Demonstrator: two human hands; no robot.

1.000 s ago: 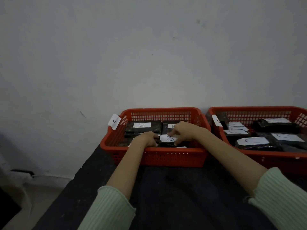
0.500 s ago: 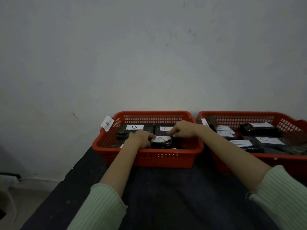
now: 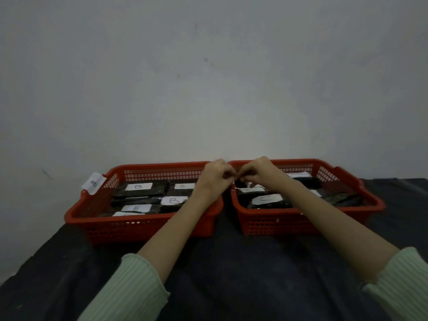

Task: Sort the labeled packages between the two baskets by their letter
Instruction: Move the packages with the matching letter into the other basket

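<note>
Two red baskets stand side by side on the dark table. The left basket point(image 3: 139, 228) holds several black packages labeled B point(image 3: 138, 186), and a paper tag point(image 3: 93, 183) hangs on its left rim. Several black packages with white labels point(image 3: 266, 200) lie in the right basket point(image 3: 278, 224). My left hand point(image 3: 214, 176) and my right hand point(image 3: 259, 172) are raised over the gap between the baskets, at the far left rim of the right one. Their curled fingertips meet and pinch the small paper tag on that rim, which the fingers mostly hide.
A black cloth point(image 3: 231, 262) covers the table in front of the baskets. The plain grey wall point(image 3: 208, 89) rises right behind them. The table's left edge drops off near the left basket.
Both hands have left the B package in the left basket and moved right and up to the rim between the baskets. The view has shifted right.
</note>
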